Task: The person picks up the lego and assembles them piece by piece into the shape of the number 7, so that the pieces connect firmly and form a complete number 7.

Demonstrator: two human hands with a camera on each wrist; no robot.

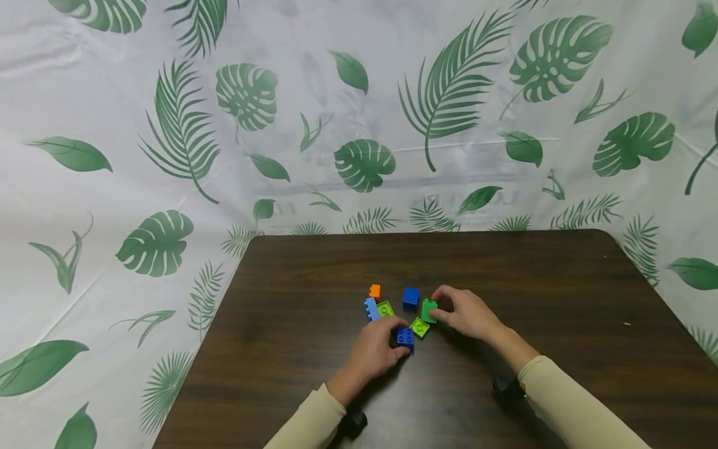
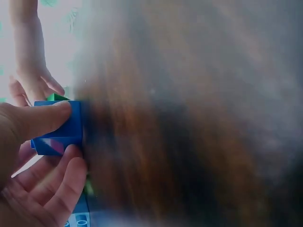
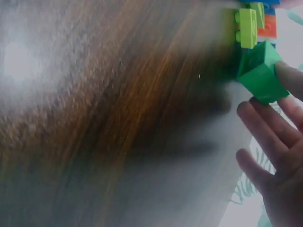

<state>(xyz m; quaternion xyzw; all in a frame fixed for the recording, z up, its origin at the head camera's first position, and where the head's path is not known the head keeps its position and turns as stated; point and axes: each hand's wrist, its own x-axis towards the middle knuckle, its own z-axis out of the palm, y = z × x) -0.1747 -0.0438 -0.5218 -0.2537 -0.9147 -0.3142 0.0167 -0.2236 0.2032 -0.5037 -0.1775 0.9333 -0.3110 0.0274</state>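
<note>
Between the thumb and fingers of my left hand is a dark blue brick, its studs facing up in the head view. The left wrist view shows the thumb laid across one side of that blue brick and fingertips against another. My right hand pinches a green brick; in the right wrist view the green brick is tilted, with its hollow underside partly showing. A flat lime green brick lies between the two hands. Another lime piece sits just beyond the left fingers.
A second dark blue block stands behind the hands. Left of it are a light blue brick and a small orange brick. All lie on a dark wooden table, with a leaf-printed white cloth behind it.
</note>
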